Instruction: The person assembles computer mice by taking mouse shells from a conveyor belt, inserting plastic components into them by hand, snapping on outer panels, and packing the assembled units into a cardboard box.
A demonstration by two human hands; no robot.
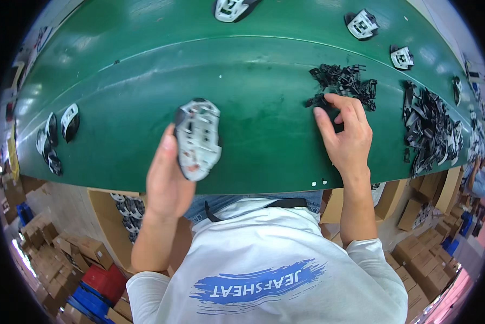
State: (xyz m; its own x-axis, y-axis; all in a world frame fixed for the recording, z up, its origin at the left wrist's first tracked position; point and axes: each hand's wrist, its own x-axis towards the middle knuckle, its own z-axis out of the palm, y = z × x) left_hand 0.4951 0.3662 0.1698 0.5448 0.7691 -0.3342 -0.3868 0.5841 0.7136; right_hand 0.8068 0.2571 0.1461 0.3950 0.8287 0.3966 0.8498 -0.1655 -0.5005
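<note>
My left hand holds up a palm-sized oval plastic shell, resembling a computer mouse cover. Its pale, slotted inner side faces me, and dark plastic shows along its left and top edge. Thumb and fingers grip the shell's lower left side. On the right, my right hand is bent, thumb and forefinger closing on a small black plastic part at the near edge of a loose pile of small black plastic parts. The other fingers curl inward.
Similar shells lie on the green table: one far middle, one far right, several at left. A bigger heap of black pieces lies right. Cardboard boxes stand below the near edge.
</note>
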